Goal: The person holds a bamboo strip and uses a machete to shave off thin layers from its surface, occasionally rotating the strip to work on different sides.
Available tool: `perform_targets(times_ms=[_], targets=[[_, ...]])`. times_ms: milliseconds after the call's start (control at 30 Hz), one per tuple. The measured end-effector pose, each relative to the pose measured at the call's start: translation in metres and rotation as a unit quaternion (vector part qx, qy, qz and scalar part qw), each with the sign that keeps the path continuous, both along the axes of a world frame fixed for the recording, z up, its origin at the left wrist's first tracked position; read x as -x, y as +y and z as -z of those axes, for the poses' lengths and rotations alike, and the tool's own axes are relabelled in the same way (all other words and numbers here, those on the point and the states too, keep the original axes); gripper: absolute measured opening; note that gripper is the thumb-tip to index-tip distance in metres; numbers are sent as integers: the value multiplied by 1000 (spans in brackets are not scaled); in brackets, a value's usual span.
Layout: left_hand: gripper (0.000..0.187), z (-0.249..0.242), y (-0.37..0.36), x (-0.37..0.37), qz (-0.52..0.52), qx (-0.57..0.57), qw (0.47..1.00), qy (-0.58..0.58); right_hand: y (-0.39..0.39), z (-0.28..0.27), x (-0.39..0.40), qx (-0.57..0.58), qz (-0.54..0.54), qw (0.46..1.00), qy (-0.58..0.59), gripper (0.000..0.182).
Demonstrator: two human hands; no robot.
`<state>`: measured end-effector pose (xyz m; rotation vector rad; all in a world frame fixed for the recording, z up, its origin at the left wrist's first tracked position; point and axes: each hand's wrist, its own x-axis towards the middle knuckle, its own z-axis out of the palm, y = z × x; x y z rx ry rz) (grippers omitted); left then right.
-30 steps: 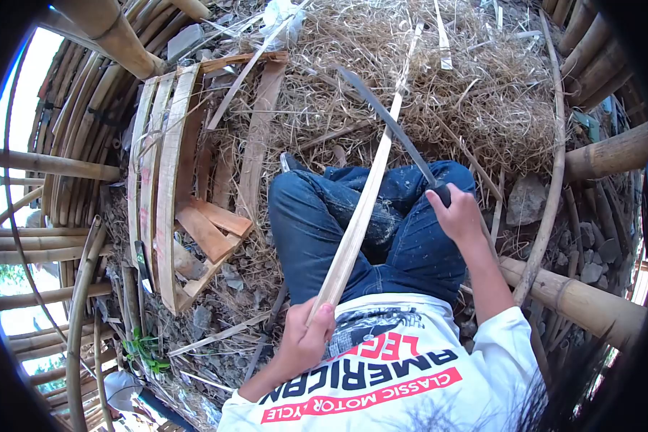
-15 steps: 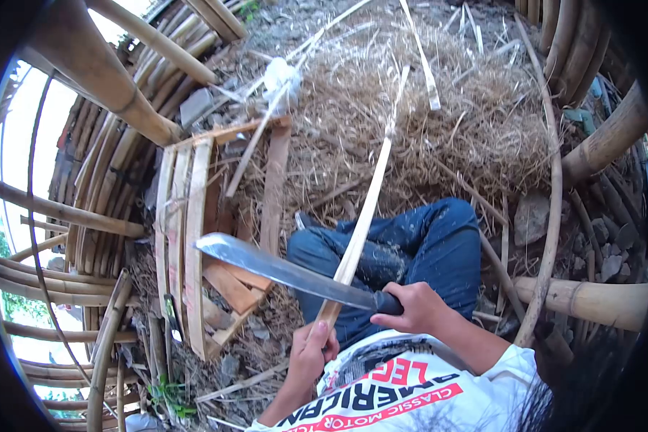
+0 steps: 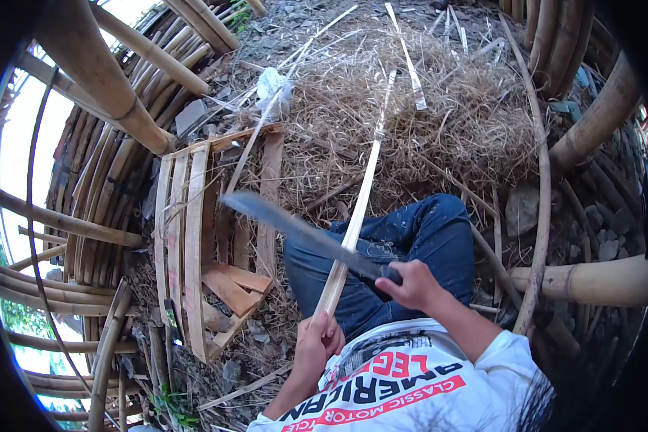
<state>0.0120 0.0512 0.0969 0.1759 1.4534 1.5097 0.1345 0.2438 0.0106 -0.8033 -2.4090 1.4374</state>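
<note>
A machete (image 3: 306,235) with a long, slightly blurred blade is gripped by its dark handle in my right hand (image 3: 410,286). Its blade crosses over a long pale bamboo strip (image 3: 360,209), which reaches from my lap out over the shavings. Closed round the near end of that strip is my left hand (image 3: 320,338), close to my stomach. My legs in dark blue trousers (image 3: 439,230) lie folded beneath the strip and the blade.
On the left stands a slatted wooden crate (image 3: 192,245) with loose wood pieces. A heap of shavings (image 3: 453,137) spreads ahead, with a white plastic bag (image 3: 273,92) beside it. Bamboo poles (image 3: 590,282) frame both sides. Another pale strip (image 3: 409,61) lies farther off.
The machete has moved up along the strip, away from my left hand, its tip shifting right and upward. My left hand still grips the strip's near end.
</note>
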Motion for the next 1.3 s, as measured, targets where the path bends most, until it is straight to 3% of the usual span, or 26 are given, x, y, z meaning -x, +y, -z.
perform_targets(times_ms=[100, 233, 367, 567, 700, 833, 1000, 1167, 1300], targets=[[41, 3, 2, -4, 14, -34, 999, -37, 5, -2, -8, 26, -5, 1000, 0, 57], [41, -7, 7, -8, -1, -21, 999, -49, -8, -17, -8, 4, -79, 996, 44, 50], [40, 10, 6, -2, -30, 4, 992, -119, 2, 10, -1, 21, -54, 998, 5, 52], [41, 17, 0, 1, -50, 10, 990, -129, -1, 19, 5, -22, -39, 999, 13, 59], [42, 9, -4, 0, -25, 12, 998, -63, 10, 22, 7, -37, -43, 998, 19, 60], [42, -15, -7, -10, 27, 14, 1000, 5, 53, 45, 4, 14, 128, 990, -56, 61], [43, -7, -14, -11, 54, -2, 998, -15, 58, 38, -3, 35, 91, 994, -45, 60], [35, -4, -7, -6, 180, 117, 970, 116, 4, -6, -4, 45, -27, 997, -53, 59], [33, -1, -12, -1, 189, 168, 941, 225, -8, -26, 0, 57, -104, 991, -55, 65]])
